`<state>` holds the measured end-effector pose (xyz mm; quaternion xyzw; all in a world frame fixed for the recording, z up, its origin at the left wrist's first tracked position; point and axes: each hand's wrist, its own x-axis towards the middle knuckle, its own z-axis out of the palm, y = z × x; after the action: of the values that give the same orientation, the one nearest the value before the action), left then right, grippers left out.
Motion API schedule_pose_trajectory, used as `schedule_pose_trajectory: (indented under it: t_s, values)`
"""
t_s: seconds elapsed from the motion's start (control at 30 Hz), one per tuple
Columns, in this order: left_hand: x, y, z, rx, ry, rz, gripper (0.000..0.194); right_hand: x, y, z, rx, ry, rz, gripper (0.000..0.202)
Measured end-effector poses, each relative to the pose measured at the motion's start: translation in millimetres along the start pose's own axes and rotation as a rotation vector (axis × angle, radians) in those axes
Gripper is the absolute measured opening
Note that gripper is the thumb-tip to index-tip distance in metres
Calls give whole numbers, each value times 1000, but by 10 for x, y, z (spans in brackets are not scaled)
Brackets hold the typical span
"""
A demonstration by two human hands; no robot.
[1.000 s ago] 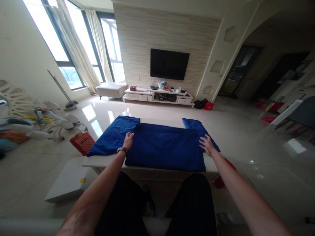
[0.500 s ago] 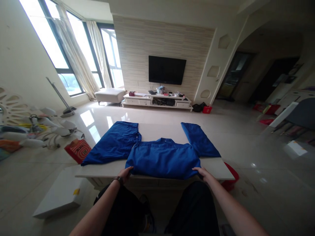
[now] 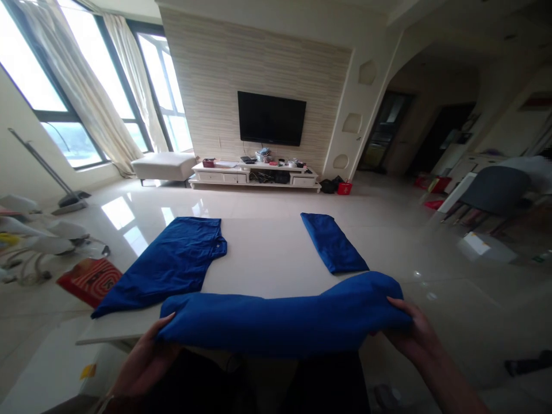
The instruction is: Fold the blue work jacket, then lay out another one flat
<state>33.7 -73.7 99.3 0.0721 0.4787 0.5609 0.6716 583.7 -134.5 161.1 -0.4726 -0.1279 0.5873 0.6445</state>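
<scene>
- The blue cloth bundle (image 3: 267, 325) stretches left to right over the near edge of the desk (image 3: 259, 259), in front of the person's dark-clad legs; whether its underside touches the desk cannot be told
- The left hand (image 3: 149, 356) grips its left end, thumb on top; the right hand (image 3: 414, 330) grips its right end the same way, the fingers beneath both ends mostly hidden
- The right end bulges higher than the left, so levelling the hands and drawing them gently apart should flatten the sag
- An even pinch on all layers at each end should keep the fold from slipping open
- The spread blue garment (image 3: 168, 259) lies at the left of the desk, the narrow folded blue cloth (image 3: 334, 244) at the right; the bundle's right end comes close to that cloth, so care there would avoid dragging it
</scene>
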Motion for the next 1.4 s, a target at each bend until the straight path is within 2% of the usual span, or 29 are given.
schedule_pose_trajectory:
  t_s: [0.07, 0.1, 0.17, 0.2, 0.27, 0.33, 0.4, 0.43, 0.47, 0.5, 0.53, 0.57, 0.6, 0.63, 0.7, 0.8, 0.83, 0.87, 0.97, 1.0, 1.07, 1.1, 1.17, 1.23, 1.3, 1.33, 1.4]
  values:
    - [106, -24, 322, -40, -38, -28, 26, 25, -180, -25, -10, 63, 24, 31]
    - [207, -24, 554, -54, -80, -35, 26, 76, -297, -27, -17, 93, 22, 31]
    - [465, 27, 1186, -70, -217, -59, 23, 219, -600, 7, 7, 141, -56, 29]
    - [604, 84, 1583, -71, -323, -60, 20, 296, -783, 46, 31, 167, -108, 29]
    - [882, 266, 2488, -80, -509, -60, 19, 438, -1177, 164, 95, 211, -248, 32]
    - [1147, 501, 3418, -124, -618, -1, 21, 562, -1539, 302, 169, 227, -411, 35]
    - [1391, 716, 4202, -138, -756, 97, 42, 700, -1773, 411, 226, 223, -546, 35]
    - [1502, 790, 4493, -145, -749, 126, 54, 791, -1818, 444, 245, 218, -586, 34]
    - [1603, 828, 4701, -128, -704, 132, 59, 908, -1806, 462, 258, 210, -600, 34]
    - [1694, 826, 4819, -98, -661, 133, 61, 1056, -1733, 466, 265, 201, -592, 34]
    - [1777, 782, 4846, -52, -626, 125, 60, 1237, -1603, 461, 265, 199, -562, 35]
    - [1854, 697, 4783, 14, -614, 112, 57, 1448, -1418, 451, 256, 206, -511, 34]
    - [1924, 579, 4638, 94, -622, 100, 55, 1681, -1188, 439, 237, 234, -458, 34]
    - [1991, 435, 4419, 187, -650, 88, 52, 1926, -925, 429, 199, 279, -394, 32]
    - [2105, 120, 3801, 390, -662, 93, 49, 2389, -351, 414, 44, 407, -224, 25]
    - [2204, -266, 2600, 611, -604, 93, 56, 2857, 424, 365, -62, 444, -74, 21]
    - [2216, -343, 2165, 681, -557, 91, 57, 2942, 619, 328, -89, 444, -42, 26]
    - [2220, -391, 1724, 761, -459, 95, 58, 3001, 774, 278, -116, 447, -13, 30]
    - [2214, -371, 421, 955, -204, 123, 58, 3093, 1034, 61, -192, 471, 51, 32]
    - [2214, -323, 16, 1002, -128, 183, 57, 3109, 1070, -23, -215, 486, 63, 29]
    - [2220, -197, -689, 1144, 39, 279, 58, 3116, 1106, -183, -267, 516, 65, 26]
    - [2220, -131, -965, 1210, 129, 327, 57, 3098, 1117, -253, -298, 532, 56, 27]
    - [2202, -17, -1318, 1317, 266, 462, 55, 2993, 1148, -363, -377, 557, 27, 31]
    - [2164, 58, -1395, 1429, 299, 621, 58, 2789, 1211, -442, -484, 558, -2, 34]
    - [2149, 93, -1261, 1537, 248, 735, 63, 2497, 1323, -527, -602, 512, -20, 36]
    - [2161, 99, -1151, 1593, 218, 744, 66, 2327, 1401, -588, -667, 461, -24, 37]
    - [2221, 88, -925, 1701, 271, 674, 70, 1959, 1608, -764, -814, 337, -57, 40]
